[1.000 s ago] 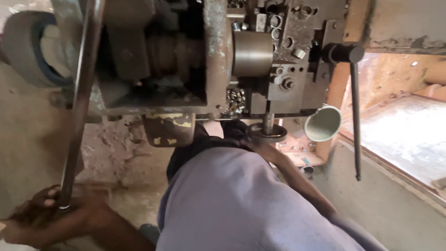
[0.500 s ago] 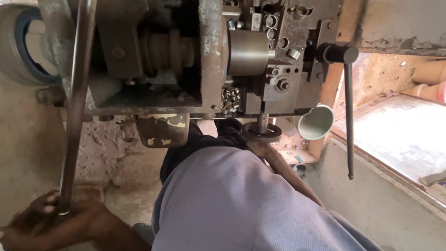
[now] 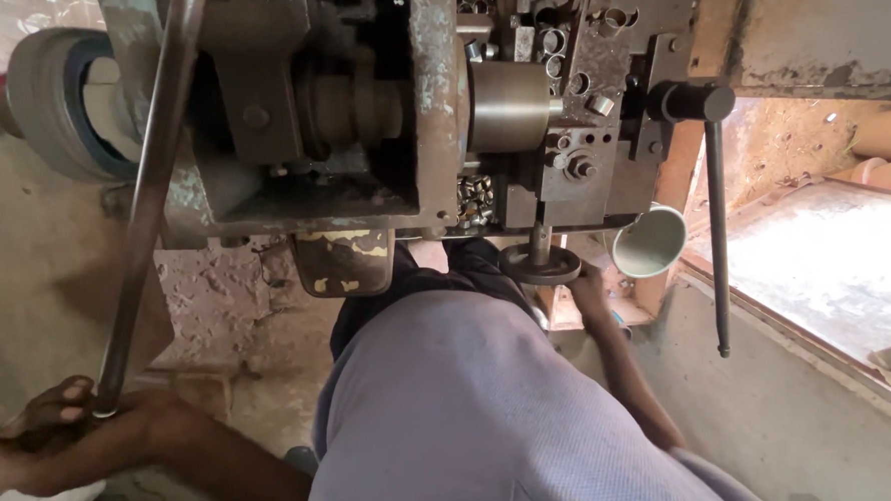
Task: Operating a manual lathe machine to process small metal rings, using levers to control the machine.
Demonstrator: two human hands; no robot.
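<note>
Down at the lower left, the left hand point(image 3: 67, 424) is wrapped around the bottom end of a long dark lever bar point(image 3: 147, 197), fingers curled tight about it, and that bar runs steeply up to the top of the worn metal machine point(image 3: 421, 129). Over on the other side, the right hand point(image 3: 589, 287) reaches up under the machine to a small round handwheel point(image 3: 538, 265) on a short vertical shaft; it touches the wheel's edge, but the fingers are tucked away, so I cannot tell how they sit. Just beside that wheel hangs a pale funnel-shaped cup point(image 3: 649, 241), and a thin crank handle point(image 3: 715, 222) drops down further right. A grey rubber wheel point(image 3: 57, 98) sits at far left.
</note>
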